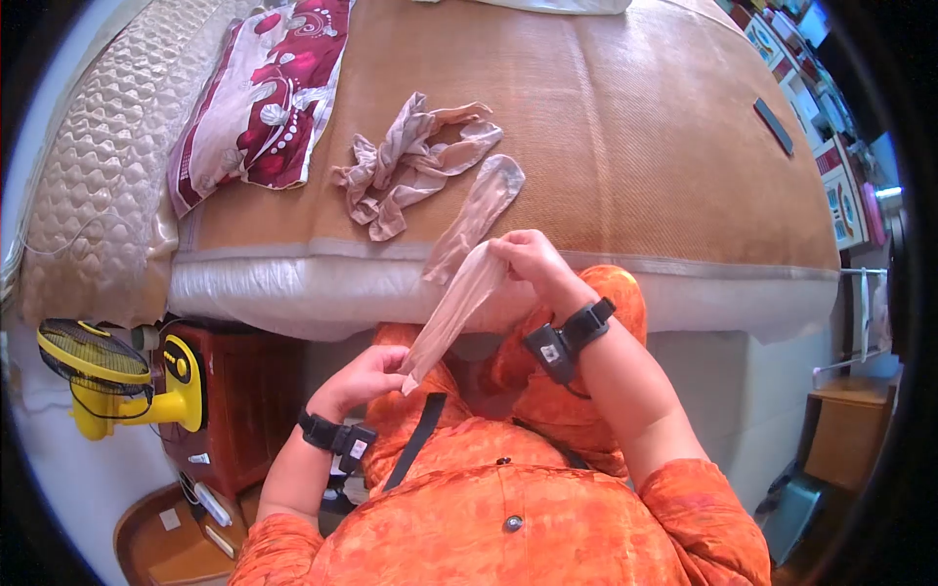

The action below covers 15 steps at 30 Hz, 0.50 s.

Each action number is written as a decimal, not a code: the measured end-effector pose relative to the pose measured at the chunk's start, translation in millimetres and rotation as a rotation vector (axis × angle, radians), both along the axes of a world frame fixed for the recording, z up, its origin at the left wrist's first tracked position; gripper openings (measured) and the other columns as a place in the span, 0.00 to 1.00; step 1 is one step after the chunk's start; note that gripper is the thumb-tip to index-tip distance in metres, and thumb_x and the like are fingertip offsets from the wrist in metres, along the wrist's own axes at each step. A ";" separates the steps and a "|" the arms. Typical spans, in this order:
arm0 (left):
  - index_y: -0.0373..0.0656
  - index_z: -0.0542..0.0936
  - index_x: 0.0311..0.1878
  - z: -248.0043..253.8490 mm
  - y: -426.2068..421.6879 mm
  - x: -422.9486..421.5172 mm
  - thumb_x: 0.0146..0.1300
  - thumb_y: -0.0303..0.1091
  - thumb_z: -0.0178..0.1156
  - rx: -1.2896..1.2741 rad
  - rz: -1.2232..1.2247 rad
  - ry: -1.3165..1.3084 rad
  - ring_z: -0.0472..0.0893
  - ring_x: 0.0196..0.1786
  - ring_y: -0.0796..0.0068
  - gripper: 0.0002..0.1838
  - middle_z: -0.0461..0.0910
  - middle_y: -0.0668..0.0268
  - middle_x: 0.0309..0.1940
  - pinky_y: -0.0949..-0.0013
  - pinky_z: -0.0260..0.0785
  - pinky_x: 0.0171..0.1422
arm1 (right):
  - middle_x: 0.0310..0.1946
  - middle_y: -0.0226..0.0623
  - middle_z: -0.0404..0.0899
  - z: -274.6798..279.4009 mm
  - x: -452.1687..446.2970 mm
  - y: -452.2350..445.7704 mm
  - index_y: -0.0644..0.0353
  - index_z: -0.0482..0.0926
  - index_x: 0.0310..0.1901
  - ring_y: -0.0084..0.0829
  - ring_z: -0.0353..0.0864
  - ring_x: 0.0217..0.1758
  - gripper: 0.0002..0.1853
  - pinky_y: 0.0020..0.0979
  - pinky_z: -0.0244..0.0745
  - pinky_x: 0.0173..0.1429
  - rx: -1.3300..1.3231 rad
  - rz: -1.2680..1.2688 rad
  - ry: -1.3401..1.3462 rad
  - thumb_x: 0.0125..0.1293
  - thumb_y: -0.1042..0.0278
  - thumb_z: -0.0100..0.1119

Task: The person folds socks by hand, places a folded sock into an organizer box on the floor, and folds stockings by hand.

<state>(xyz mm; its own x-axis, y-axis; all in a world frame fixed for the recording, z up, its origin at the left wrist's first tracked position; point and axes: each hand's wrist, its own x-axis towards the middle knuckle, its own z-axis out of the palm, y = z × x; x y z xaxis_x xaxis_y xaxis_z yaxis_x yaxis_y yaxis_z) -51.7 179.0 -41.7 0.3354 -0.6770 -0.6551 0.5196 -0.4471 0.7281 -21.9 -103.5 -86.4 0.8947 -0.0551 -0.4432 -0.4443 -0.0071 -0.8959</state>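
A thin beige nylon sock (pixel 452 315) is stretched on a slant between my two hands, above my lap at the bed's edge. My left hand (pixel 360 379) pinches its lower end between thumb and fingers. At the upper end, my right hand (pixel 535 262) grips it with closed fingers. Just beyond, a second beige sock (pixel 481 213) lies flat on the bed mat, its near end close to the held one. A crumpled heap of similar beige socks (pixel 415 164) rests farther back, to the left.
The brown woven mat (pixel 635 127) covers the bed. On it are a red patterned pillow (pixel 274 98) and a dark remote-like object (pixel 773 127). A yellow fan (pixel 181 386) stands by a red-brown cabinet (pixel 249 410) at left. Boxes (pixel 840 190) line the right side.
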 end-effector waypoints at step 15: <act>0.39 0.68 0.45 -29.9 -70.0 79.6 0.50 0.25 0.57 -0.069 0.437 -0.352 0.72 0.26 0.85 0.17 0.76 0.69 0.28 0.82 0.62 0.25 | 0.29 0.33 0.78 17.1 86.9 -52.3 0.60 0.77 0.41 0.22 0.74 0.29 0.16 0.24 0.68 0.34 -0.276 -0.185 -0.226 0.54 0.59 0.58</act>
<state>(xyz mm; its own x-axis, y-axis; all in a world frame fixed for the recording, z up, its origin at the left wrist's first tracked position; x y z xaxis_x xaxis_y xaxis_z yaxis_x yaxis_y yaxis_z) 27.8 109.0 -71.6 0.7848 -0.4629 -0.4121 0.3661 -0.1904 0.9109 65.0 -155.8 -69.3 0.9319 -0.3137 -0.1822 -0.2524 -0.2001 -0.9467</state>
